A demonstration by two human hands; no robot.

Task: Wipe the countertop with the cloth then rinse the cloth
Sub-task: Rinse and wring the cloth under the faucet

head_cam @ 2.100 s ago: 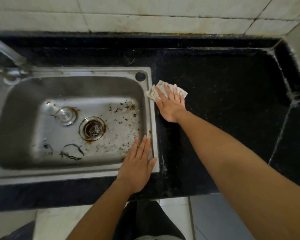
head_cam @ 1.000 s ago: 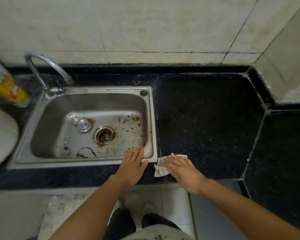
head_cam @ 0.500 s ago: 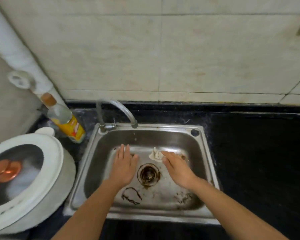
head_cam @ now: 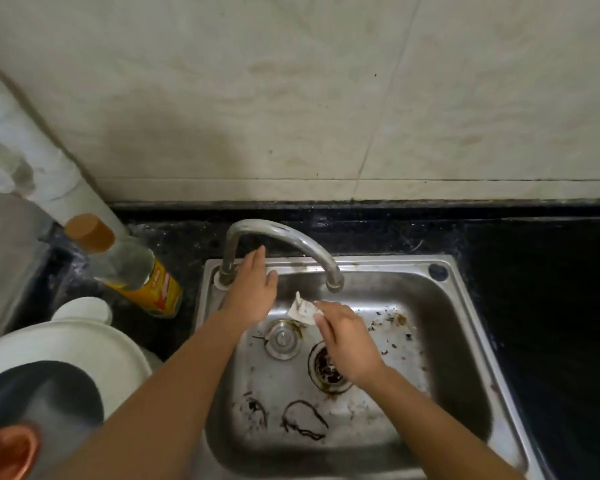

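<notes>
A small crumpled white cloth point(head_cam: 302, 310) hangs over the steel sink point(head_cam: 465, 327), just below the spout of the curved tap point(head_cam: 291, 237). My right hand point(head_cam: 347, 341) pinches the cloth at its right edge, above the drain point(head_cam: 328, 370). My left hand point(head_cam: 252, 292) reaches with straight fingers to the tap's base at the sink's back left corner and holds nothing. No water is visible from the spout. The black countertop point(head_cam: 541, 289) lies to the right of the sink.
A bottle with an orange cap and yellow label point(head_cam: 129, 268) leans on the counter left of the sink. A white appliance lid with a dark window point(head_cam: 59, 368) fills the lower left. Brown debris spots the sink floor beside a round metal plug point(head_cam: 283, 341). Tiled wall behind.
My right hand carried the cloth from the counter's front edge into the sink and up under the spout. My left hand left the sink rim and moved to the tap's base.
</notes>
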